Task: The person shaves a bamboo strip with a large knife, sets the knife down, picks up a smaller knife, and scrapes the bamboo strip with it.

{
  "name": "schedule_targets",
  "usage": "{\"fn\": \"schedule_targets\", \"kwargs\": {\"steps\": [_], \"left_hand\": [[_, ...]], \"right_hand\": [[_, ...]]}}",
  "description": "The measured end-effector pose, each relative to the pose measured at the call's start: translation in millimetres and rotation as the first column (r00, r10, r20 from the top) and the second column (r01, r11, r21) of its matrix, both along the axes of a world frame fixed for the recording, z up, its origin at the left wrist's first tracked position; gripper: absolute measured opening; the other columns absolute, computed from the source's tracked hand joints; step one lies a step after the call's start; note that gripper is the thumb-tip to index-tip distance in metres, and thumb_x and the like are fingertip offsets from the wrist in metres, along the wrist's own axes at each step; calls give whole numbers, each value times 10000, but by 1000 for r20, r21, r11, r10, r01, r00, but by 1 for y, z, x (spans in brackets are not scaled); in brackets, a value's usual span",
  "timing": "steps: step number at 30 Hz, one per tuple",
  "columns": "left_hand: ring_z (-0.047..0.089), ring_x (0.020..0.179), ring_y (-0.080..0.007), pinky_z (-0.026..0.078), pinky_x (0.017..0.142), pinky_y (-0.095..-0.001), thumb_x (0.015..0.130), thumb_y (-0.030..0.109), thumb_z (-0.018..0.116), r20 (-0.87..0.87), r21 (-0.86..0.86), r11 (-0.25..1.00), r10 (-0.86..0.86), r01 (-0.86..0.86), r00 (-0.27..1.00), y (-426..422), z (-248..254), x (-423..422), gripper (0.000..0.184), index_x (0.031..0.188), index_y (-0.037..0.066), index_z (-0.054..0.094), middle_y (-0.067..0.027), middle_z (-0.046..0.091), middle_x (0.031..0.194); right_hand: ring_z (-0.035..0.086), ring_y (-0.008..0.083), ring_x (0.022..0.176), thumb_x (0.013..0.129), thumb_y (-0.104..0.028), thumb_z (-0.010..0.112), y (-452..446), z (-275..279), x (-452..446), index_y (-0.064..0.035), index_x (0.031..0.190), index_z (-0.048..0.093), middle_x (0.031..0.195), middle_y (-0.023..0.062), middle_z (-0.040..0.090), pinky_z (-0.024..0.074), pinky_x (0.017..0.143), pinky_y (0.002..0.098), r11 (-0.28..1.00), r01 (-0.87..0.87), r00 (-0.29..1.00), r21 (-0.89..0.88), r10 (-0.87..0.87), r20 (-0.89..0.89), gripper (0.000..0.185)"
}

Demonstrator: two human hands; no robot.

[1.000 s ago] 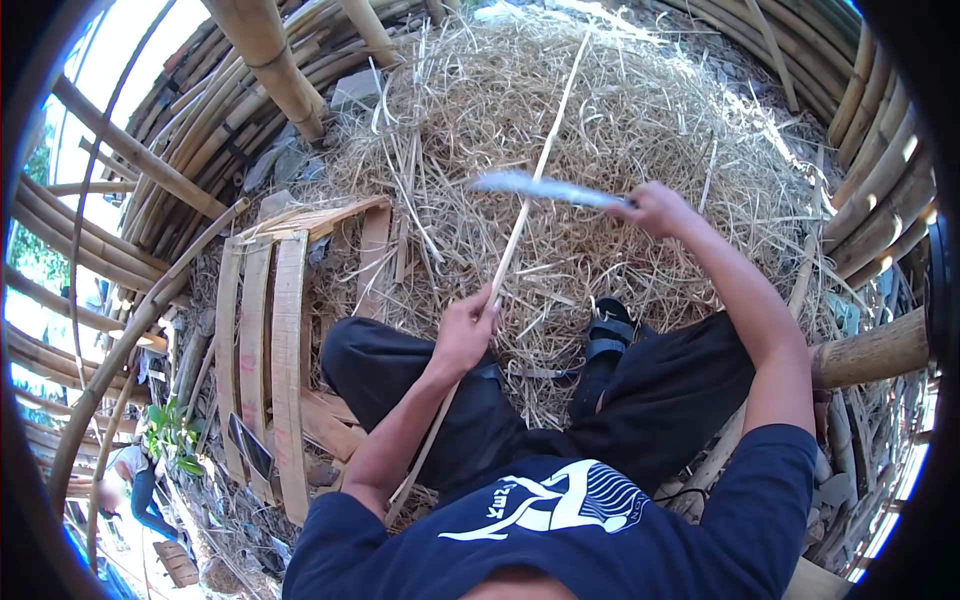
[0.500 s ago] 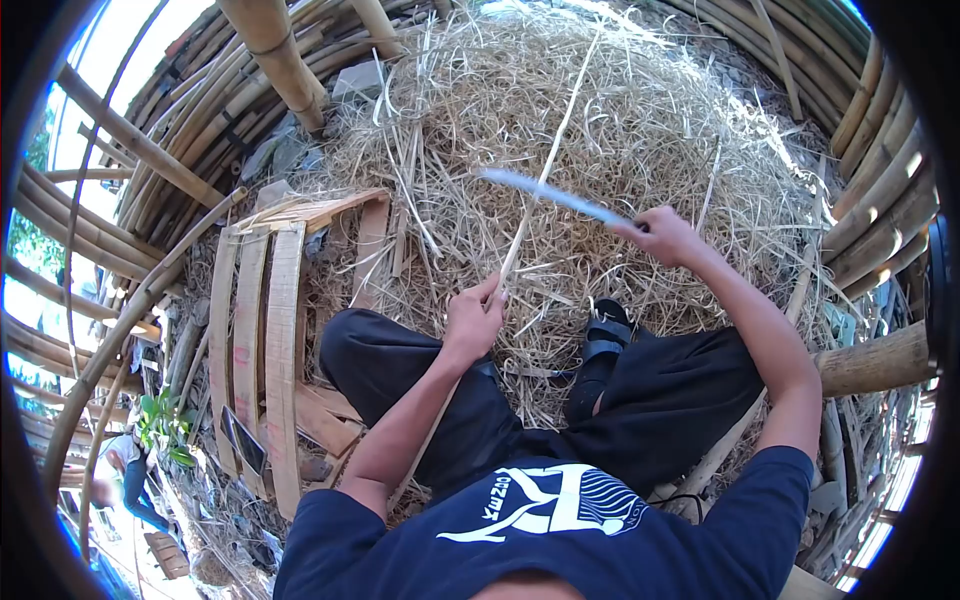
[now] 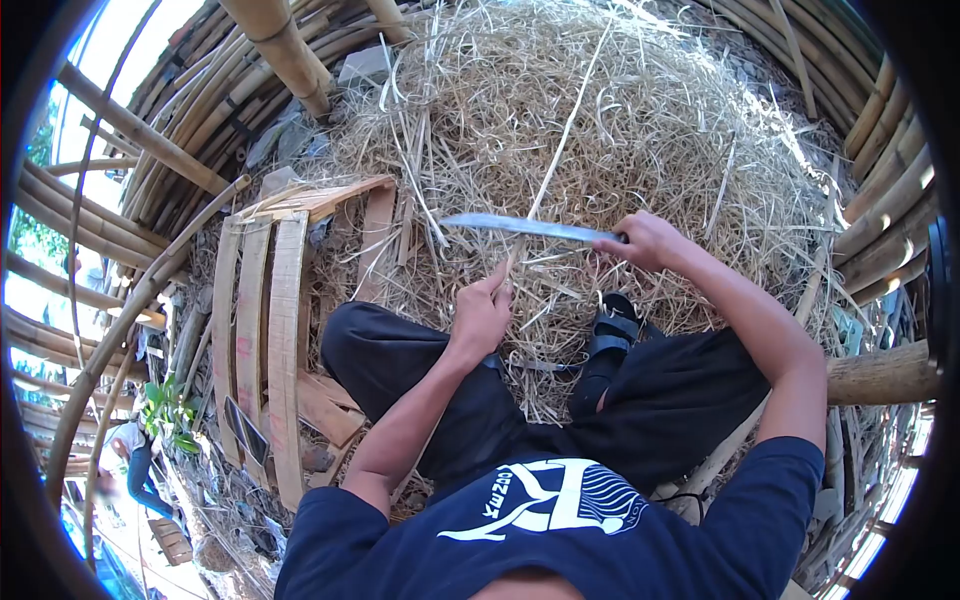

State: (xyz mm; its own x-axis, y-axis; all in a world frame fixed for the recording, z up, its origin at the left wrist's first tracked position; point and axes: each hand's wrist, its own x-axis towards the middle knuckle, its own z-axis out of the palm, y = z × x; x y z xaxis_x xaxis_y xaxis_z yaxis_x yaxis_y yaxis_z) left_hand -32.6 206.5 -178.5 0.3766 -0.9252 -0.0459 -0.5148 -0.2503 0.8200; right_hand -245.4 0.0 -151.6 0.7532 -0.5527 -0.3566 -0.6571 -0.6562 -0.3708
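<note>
My left hand (image 3: 482,315) is closed around a long, thin bamboo strip (image 3: 570,130) above my left knee. The strip runs forward from my fingers over the heap of shavings; its rear part is mostly hidden by my forearm. My right hand (image 3: 648,243) grips the dark handle of a long machete (image 3: 530,228). The blade points left and lies across the strip, a short way ahead of my left fingers. Whether its edge bites into the bamboo I cannot tell.
Pale curled shavings (image 3: 660,140) are heaped in front of me. A slatted wooden crate (image 3: 288,360) stands at my left. Bamboo poles (image 3: 280,50) surround the spot, and one thick pole (image 3: 880,375) juts in from the right. Another person (image 3: 135,465) is far left outside.
The machete has come down the strip towards my left hand, and its blade is now nearly level. My right hand has shifted slightly left and nearer to me. My left hand still grips the strip.
</note>
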Motion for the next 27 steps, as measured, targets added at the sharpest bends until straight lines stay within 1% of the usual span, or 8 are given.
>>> {"fn": "schedule_targets", "kwargs": {"steps": [4,6,12,14,16,21,25,27], "left_hand": [[620,711,-395,469,654,-403,881,72,542,28,75,997,6,-8,1000,-2,12,-1,370,1249,36,559,-275,607,783],[620,721,-399,467,651,-405,882,67,536,-12,115,993,28,-26,1000,-3,14,-2,365,1245,37,561,-271,609,787],[601,650,-386,455,612,-402,881,63,527,117,-23,998,-58,61,991,1,-4,3,367,1246,50,563,-252,591,722],[610,665,-386,456,617,-412,881,65,528,65,4,1000,-26,25,998,3,6,0,378,1257,55,557,-260,594,743],[608,654,-384,459,620,-417,878,61,530,38,23,1000,1,-2,999,6,1,1,385,1262,51,554,-261,590,735],[609,685,-391,457,637,-431,868,56,538,79,40,999,-8,5,997,2,10,0,383,1250,48,562,-259,592,734],[591,728,-429,445,639,-469,876,59,524,118,-25,998,-48,52,992,3,3,0,215,1056,-5,622,-267,596,759],[592,736,-430,446,644,-472,880,62,520,147,-49,997,-56,63,988,3,-1,-2,179,1007,-16,618,-267,597,760]], "right_hand": [[616,306,557,834,-690,481,5,13,1,-11,805,720,571,162,595,519,599,411,994,66,997,-88,-68,-22,720],[619,313,567,836,-695,472,15,12,6,-4,795,712,577,170,595,525,615,409,989,113,994,92,-113,1,732],[538,204,432,859,-673,472,21,-3,10,5,759,684,507,106,555,472,492,375,974,-171,973,-147,190,129,719],[634,244,603,840,-687,480,7,9,10,-20,742,696,614,141,622,521,618,392,996,63,995,66,-58,-79,708],[580,214,512,842,-683,496,-10,9,3,-7,737,692,602,123,616,478,530,371,955,278,960,107,-278,-15,711],[492,145,447,881,-649,466,4,8,1,1,829,707,567,76,578,430,453,324,955,231,973,186,-228,-38,695],[624,370,658,809,-724,471,28,9,13,1,842,711,628,217,604,508,651,445,996,-61,998,72,60,19,764],[625,365,657,808,-725,469,19,10,11,-1,826,710,618,210,601,508,647,445,996,-86,996,26,86,1,763]]}}
